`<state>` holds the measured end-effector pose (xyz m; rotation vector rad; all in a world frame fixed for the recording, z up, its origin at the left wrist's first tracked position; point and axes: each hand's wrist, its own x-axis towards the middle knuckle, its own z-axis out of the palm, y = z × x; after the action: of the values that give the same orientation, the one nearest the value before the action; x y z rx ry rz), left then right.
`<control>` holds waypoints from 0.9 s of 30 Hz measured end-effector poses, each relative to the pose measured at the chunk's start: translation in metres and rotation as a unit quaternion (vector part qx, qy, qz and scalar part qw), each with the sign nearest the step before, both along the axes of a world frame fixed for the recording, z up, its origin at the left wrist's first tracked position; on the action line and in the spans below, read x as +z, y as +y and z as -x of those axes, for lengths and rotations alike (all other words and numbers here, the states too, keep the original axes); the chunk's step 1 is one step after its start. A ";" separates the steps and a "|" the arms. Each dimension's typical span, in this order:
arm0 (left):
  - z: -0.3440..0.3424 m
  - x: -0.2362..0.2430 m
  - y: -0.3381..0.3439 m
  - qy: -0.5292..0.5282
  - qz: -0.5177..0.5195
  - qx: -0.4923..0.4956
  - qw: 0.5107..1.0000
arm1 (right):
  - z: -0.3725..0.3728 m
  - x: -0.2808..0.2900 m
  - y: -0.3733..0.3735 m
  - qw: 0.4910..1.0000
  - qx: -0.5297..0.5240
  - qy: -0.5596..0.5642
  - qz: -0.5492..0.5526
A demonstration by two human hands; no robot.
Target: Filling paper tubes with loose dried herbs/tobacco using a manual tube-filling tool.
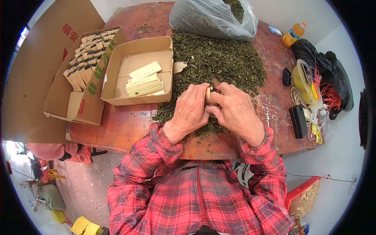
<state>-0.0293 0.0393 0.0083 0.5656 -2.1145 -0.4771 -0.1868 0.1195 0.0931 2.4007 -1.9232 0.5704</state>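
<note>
Here, left hand [190,110] and right hand [235,111], each grip clamped on one small tan packet [208,95] between them; loose green tea leaves [219,62] under and beyond grip, on red counter [125,125]

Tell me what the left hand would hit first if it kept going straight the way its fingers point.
The left hand points up and away across the table, so it would likely push into the heap of loose green leaves first; the clear plastic bag lies beyond. Depth is uncertain.
</note>
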 end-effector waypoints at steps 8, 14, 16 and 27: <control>-0.004 -0.009 -0.006 -0.029 -0.039 -0.055 0.997 | 0.002 -0.003 0.001 0.999 -0.013 0.007 -0.036; -0.001 -0.006 -0.010 0.012 -0.050 -0.077 0.996 | 0.005 -0.015 -0.003 0.999 0.022 -0.041 0.015; 0.000 -0.007 -0.013 0.012 -0.076 -0.095 0.993 | 0.001 -0.018 -0.004 0.997 0.035 -0.055 0.039; -0.002 -0.004 -0.018 -0.004 -0.138 -0.085 0.987 | -0.010 -0.021 -0.003 0.990 0.056 -0.112 0.071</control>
<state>-0.0271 0.0211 0.0046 0.5441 -2.1276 -0.8754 -0.1771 0.1161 0.0720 2.4576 -1.7570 0.9864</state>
